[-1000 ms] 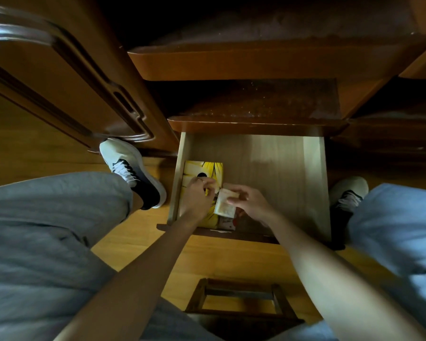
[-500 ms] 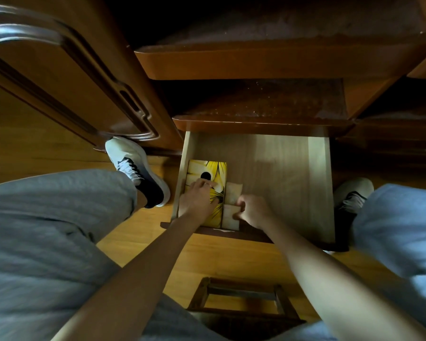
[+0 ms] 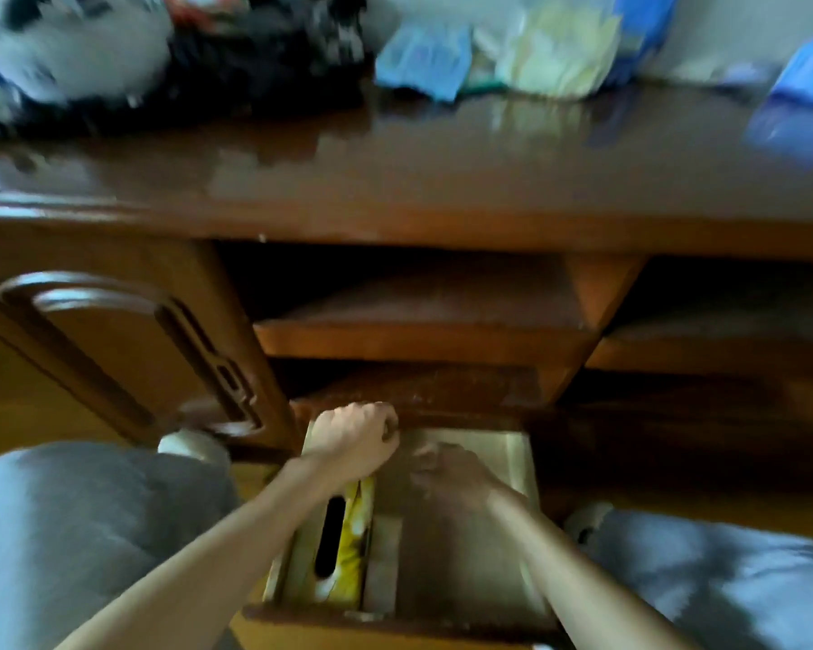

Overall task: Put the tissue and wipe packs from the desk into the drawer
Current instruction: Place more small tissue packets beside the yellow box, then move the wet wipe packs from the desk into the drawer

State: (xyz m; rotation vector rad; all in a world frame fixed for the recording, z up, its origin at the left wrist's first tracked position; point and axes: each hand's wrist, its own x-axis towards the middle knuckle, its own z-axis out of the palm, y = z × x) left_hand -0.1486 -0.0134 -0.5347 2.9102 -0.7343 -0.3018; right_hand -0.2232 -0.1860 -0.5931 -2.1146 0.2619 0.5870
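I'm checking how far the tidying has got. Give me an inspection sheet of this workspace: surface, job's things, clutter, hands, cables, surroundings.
Surface: glossy brown desk top, blurred by motion.
Job's things: yellow tissue pack and a small pale pack beside it lie in the open drawer; blue pack, pale yellow pack and another blue pack remain on the desk.
Clutter: dark and white heap at the desk's far left, unidentifiable.
Hands: left hand curled, raised over the drawer; right hand blurred.
Cables: nothing seen.
Surroundings: cabinet door, wooden floor.
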